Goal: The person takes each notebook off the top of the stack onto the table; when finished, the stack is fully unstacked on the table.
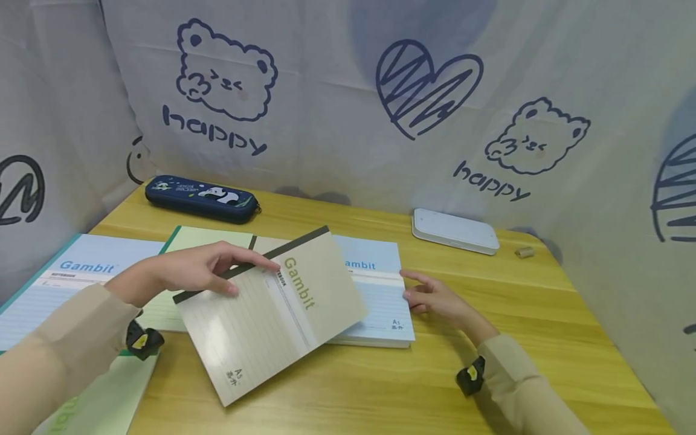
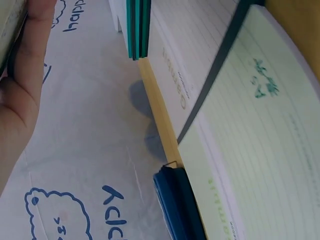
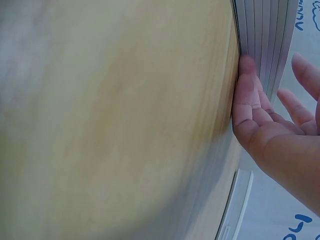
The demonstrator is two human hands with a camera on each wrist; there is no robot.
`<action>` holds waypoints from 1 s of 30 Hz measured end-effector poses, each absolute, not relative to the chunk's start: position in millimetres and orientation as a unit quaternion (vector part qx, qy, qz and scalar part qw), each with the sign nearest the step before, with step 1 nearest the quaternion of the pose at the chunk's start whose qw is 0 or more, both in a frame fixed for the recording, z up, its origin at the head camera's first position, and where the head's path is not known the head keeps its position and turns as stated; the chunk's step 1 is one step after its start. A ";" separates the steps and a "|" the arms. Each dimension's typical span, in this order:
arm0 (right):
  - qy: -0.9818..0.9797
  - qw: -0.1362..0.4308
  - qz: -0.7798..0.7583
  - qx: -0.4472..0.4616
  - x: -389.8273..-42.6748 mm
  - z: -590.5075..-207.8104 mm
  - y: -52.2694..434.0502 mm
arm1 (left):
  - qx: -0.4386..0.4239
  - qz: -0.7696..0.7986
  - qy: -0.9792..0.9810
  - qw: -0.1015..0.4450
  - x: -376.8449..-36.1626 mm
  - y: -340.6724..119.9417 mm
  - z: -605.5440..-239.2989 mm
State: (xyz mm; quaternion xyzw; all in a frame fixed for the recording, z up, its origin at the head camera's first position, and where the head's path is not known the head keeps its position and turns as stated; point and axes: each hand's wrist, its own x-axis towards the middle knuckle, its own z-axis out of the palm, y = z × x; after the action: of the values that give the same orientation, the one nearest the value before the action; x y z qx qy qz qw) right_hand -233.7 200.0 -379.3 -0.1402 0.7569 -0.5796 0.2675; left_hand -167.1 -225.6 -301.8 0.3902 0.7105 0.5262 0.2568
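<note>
My left hand holds a tan Gambit notebook with a dark spine strip, its thumb and index finger lying over the cover near the spine. The notebook is turned at a slant and overlaps the left part of a blue notebook stack in the head view. At that stack's right side, the fingertips of my right hand touch the edges, the fingers fairly straight. The right wrist view shows several stacked notebooks edge-on beside the hand. Behind the held notebook lies another tan notebook, mostly hidden.
Light green notebooks lie left of centre, a blue one farther left, and a green one at the front left. At the back are a navy panda pencil case, a white case and a small tan object. Printed cloth hangs behind.
</note>
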 end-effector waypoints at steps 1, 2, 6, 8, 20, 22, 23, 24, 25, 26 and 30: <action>0.756 0.268 -0.580 -0.140 -233.6 -379.1 199.8 | 0.401 0.525 0.705 0.259 -166.3 -228.0 -302.7; 0.756 0.268 -0.580 -0.139 -233.5 -378.9 199.6 | 0.411 0.524 0.700 0.261 -165.5 -230.5 -303.8; 0.757 0.270 -0.579 -0.136 -233.1 -378.2 198.8 | 0.441 0.535 0.657 0.296 -163.1 -237.7 -308.2; 0.757 0.270 -0.579 -0.135 -233.0 -377.9 198.5 | 0.454 0.534 0.642 0.310 -162.0 -240.2 -310.4; 0.756 0.269 -0.583 -0.128 -232.9 -378.2 197.3 | 0.417 0.507 0.616 0.434 -156.6 -244.7 -315.1; 0.756 0.269 -0.583 -0.127 -232.6 -378.1 197.0 | 0.421 0.503 0.606 0.451 -156.7 -244.6 -316.5; 0.758 0.268 -0.581 -0.127 -232.6 -378.1 196.8 | 0.425 0.503 0.599 0.455 -156.7 -244.7 -317.5; 0.758 0.268 -0.582 -0.126 -232.5 -378.1 196.9 | 0.428 0.501 0.594 0.461 -156.7 -244.9 -318.7; 0.758 0.268 -0.581 -0.126 -232.6 -378.0 196.8 | 0.431 0.499 0.591 0.466 -156.7 -245.2 -320.0; 0.759 0.268 -0.580 -0.125 -232.6 -378.0 196.9 | 0.432 0.498 0.587 0.470 -156.5 -245.4 -321.1; 0.760 0.271 -0.578 -0.122 -233.0 -377.6 197.3 | 0.422 0.490 0.592 0.482 -155.6 -246.3 -325.9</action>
State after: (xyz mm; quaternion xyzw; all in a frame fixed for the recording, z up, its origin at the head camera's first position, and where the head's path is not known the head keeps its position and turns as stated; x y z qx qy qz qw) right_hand -233.0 197.3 -377.6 -0.1221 0.7600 -0.5778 0.2714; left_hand -155.6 -246.3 -325.9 0.4219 0.5917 0.4898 0.4817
